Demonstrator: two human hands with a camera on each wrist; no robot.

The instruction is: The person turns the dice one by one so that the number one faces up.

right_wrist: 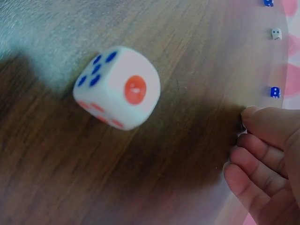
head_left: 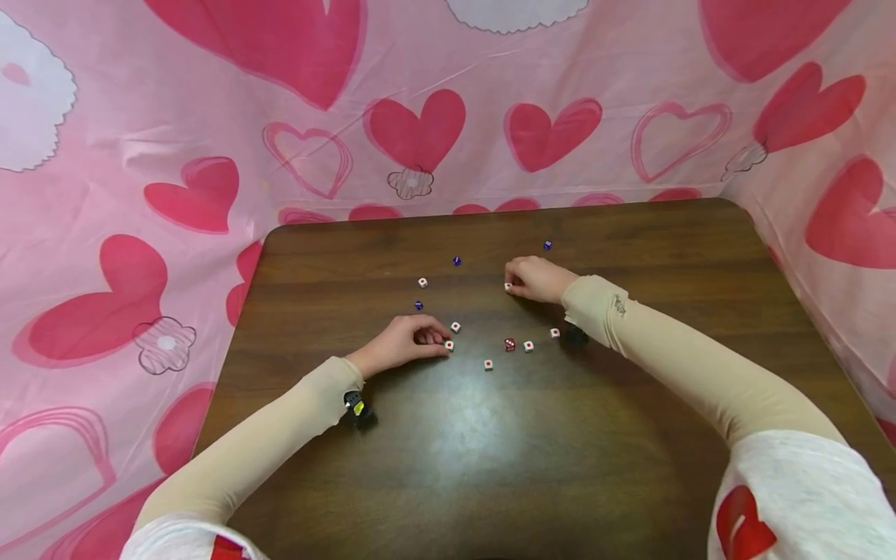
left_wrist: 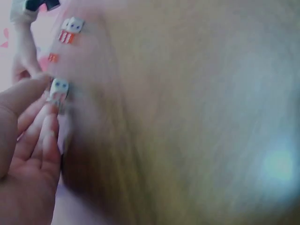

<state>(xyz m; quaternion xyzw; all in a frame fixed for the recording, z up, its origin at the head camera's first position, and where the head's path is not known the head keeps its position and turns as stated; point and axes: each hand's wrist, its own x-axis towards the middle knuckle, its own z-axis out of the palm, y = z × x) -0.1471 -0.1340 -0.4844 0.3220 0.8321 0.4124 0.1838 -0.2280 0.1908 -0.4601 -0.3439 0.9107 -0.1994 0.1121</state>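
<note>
My left hand [head_left: 409,341] is low over the tabletop, thumb and fingertips pinching a white die [head_left: 449,346] whose red single pip faces up. In the left wrist view the same die [left_wrist: 59,88] shows blue pips at the fingertips. Just beyond it sits another white die [head_left: 456,327]. Farther back, my right hand [head_left: 537,278] pinches a white die [head_left: 508,288] between thumb and fingers. The right wrist view hides that die behind the hand [right_wrist: 267,161]. Close to the right wrist's camera lies another white die [right_wrist: 117,89].
On the brown table [head_left: 448,459], a red die [head_left: 509,344] sits beside a white die [head_left: 528,346], with another white die [head_left: 488,365] nearer me. Blue dice stand farther back, one [head_left: 547,245] past the right hand. Heart-patterned cloth [head_left: 420,124] rises around the table.
</note>
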